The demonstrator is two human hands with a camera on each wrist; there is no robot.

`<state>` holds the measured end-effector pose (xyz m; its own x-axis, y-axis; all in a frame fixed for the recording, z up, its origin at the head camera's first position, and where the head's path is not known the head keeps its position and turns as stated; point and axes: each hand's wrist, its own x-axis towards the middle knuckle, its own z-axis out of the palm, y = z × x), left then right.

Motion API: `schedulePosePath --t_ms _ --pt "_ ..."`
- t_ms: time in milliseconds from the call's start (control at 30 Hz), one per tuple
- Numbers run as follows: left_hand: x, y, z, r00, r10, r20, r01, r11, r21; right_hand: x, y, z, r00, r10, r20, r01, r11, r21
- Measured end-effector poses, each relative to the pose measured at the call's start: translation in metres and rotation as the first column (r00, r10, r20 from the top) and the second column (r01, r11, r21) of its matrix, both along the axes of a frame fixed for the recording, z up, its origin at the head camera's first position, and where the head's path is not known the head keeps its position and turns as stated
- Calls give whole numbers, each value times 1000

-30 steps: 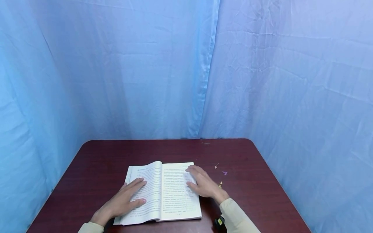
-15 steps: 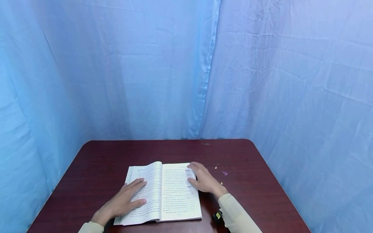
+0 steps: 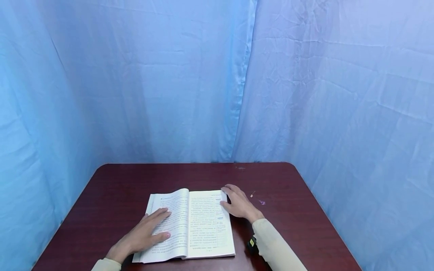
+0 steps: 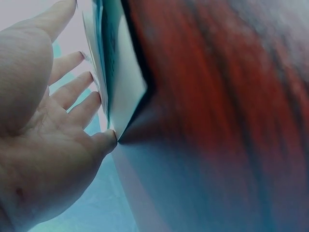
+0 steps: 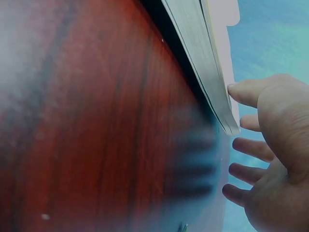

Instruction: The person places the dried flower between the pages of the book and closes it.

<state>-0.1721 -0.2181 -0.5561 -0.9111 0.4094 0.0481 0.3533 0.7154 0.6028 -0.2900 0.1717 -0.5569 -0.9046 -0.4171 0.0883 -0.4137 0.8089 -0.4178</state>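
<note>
An open book (image 3: pixel 205 229) with printed pages lies near the front of the table. My left hand (image 3: pixel 144 233) rests on its left page, fingers spread. In the left wrist view, fingertips of that left hand (image 4: pixel 58 121) press on the page, with the little finger at the corner of the book (image 4: pixel 125 82). At the upper right corner of the right page is my right hand (image 3: pixel 240 203). The right wrist view has the thumb of this right hand (image 5: pixel 275 159) at the top edge of the page block (image 5: pixel 195 48), while the other fingers extend loosely past the corner.
Small dried flowers, one purple (image 3: pixel 262 202) and one pale pink (image 3: pixel 252 194), lie on the dark red table (image 3: pixel 288 222) right of the book. Blue curtains (image 3: pixel 169 94) hang behind and at both sides. A black device (image 3: pixel 252 244) sits under the right sleeve.
My right hand has slid from over the right page outward and up to its upper right corner, uncovering the page's margin text. The left hand has stayed in place.
</note>
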Motion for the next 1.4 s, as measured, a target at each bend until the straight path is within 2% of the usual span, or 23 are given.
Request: schedulePosePath --t_ms 300,867,1067,1400 --pt "-1 1 1 1000 -6 8 6 1000 14 -10 10 7 999 -27 -20 27 999 25" --pt "0 2 2 999 -3 34 3 1000 11 -35 55 17 992 -125 -17 126 988 85" --pt "0 1 3 1000 -7 12 7 1000 9 -37 71 21 991 -130 3 130 988 89" --pt "0 1 4 1000 -1 31 0 1000 12 -36 95 24 992 -122 19 120 991 66"
